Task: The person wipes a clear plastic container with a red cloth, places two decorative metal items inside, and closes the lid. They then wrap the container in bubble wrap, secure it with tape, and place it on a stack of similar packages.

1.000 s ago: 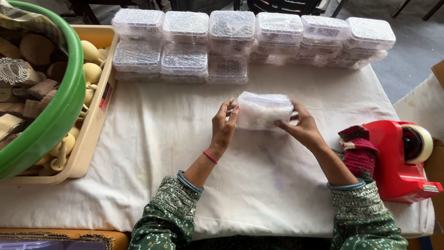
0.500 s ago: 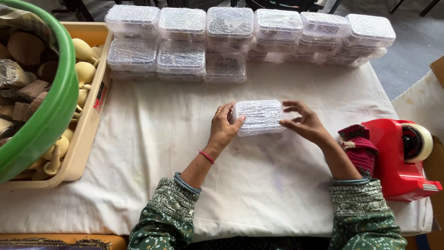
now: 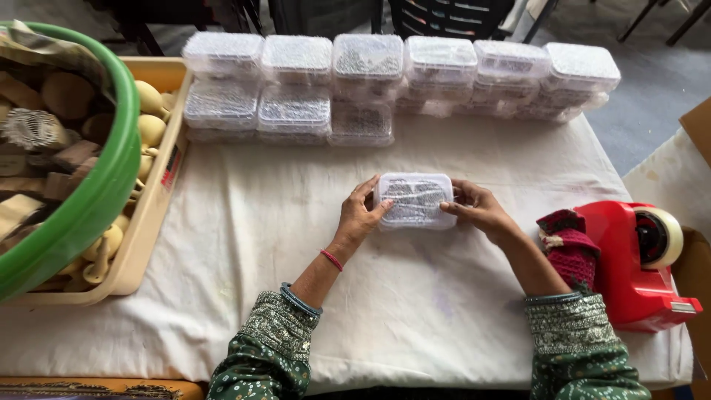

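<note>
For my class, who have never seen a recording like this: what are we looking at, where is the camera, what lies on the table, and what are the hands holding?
There is no machine here. A person wears a camera on the head, so the picture looks down at their own two arms. The left hand and right hand hold a small clear plastic box between them, one at each end, flat on the white cloth that covers the table. Along the far edge stand more boxes of the same kind in rows, some stacked. At the left sits a beige tray with a green tub in it, both filled with small objects. At the right are a red tape dispenser and a dark red knitted piece.
</note>
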